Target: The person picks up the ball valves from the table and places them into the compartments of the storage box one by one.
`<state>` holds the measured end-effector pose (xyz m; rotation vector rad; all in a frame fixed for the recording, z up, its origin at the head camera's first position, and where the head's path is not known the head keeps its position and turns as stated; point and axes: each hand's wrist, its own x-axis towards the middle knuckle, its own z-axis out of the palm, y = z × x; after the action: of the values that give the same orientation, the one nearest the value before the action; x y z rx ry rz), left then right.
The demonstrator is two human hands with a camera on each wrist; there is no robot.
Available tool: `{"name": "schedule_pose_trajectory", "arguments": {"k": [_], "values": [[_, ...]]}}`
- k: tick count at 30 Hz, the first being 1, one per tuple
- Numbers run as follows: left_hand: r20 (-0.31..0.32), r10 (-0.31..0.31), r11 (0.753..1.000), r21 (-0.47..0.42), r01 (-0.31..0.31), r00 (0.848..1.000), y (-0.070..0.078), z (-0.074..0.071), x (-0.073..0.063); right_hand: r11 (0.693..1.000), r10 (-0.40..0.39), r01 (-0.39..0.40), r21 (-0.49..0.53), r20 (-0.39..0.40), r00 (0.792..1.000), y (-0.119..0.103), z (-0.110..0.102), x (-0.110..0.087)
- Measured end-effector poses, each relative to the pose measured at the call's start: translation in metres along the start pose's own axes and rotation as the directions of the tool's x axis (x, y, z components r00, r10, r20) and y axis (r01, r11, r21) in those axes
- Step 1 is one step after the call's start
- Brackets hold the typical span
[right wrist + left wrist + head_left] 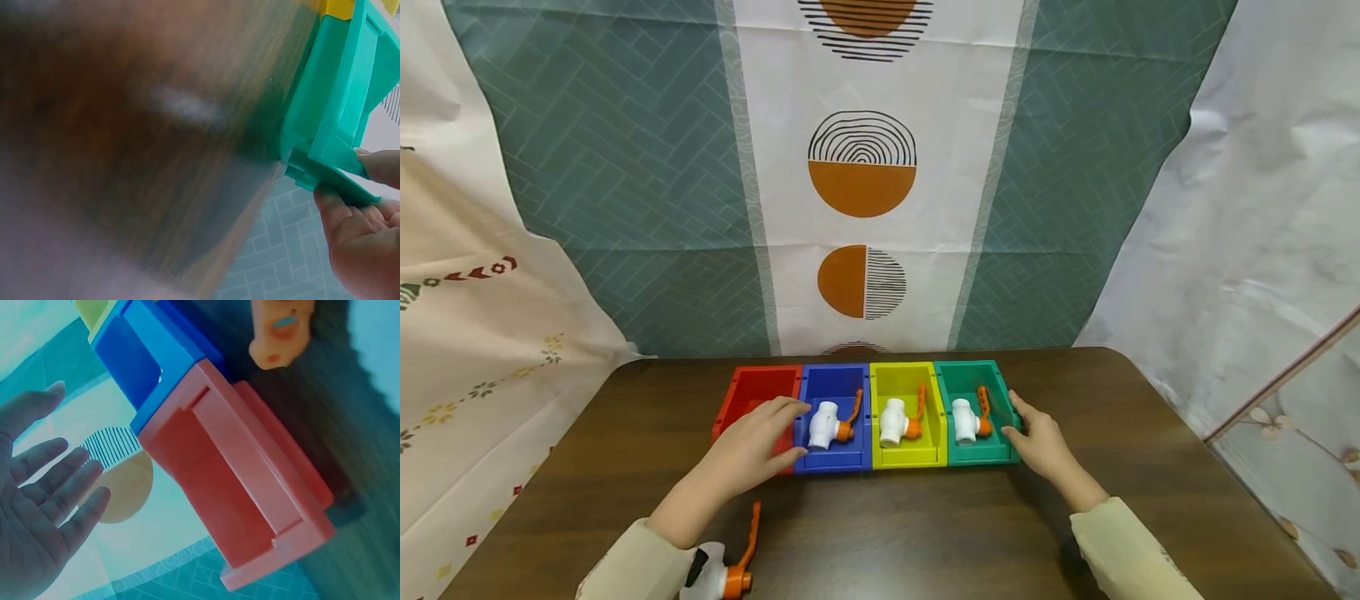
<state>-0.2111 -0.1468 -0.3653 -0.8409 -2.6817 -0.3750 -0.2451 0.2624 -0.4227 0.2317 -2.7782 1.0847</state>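
Four joined bins stand in a row: a red bin (763, 380), a blue bin (835, 377), a yellow bin (901, 373) and a green bin (967, 374). White ball valves with orange handles lie in three: one valve (823, 425) in blue, another valve (892, 422) in yellow, a third valve (964, 421) in green. My left hand (756, 446) hovers over the red bin, fingers spread and holding nothing, partly hiding its inside. At the far right end, my right hand (362, 231) grips the green bin's side wall, thumb at the rim and fingers outside.
Another ball valve (735, 575) lies on the dark wooden table (895, 542) near the front, partly hidden by my left sleeve (636, 562). Patterned cloth (662, 167) hangs behind the table's back edge, with pale cloth (1262, 233) along the right side.
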Motion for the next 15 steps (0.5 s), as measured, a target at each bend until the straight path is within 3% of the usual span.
{"name": "schedule_pose_trajectory", "arguments": {"k": [6, 15], "values": [[0.018, -0.022, 1.000, -0.015, 0.022, 1.000, -0.003, -0.003, -0.010, 1.000, 0.010, -0.010, -0.013, -0.004, 1.000, 0.000, -0.002, -0.001], [0.131, -0.048, 0.995, -0.081, 0.059, 0.990, -0.007, -0.006, -0.030, 1.000, 0.007, -0.007, -0.006, 0.001, 1.000, -0.003, -0.001, 0.000]]}}
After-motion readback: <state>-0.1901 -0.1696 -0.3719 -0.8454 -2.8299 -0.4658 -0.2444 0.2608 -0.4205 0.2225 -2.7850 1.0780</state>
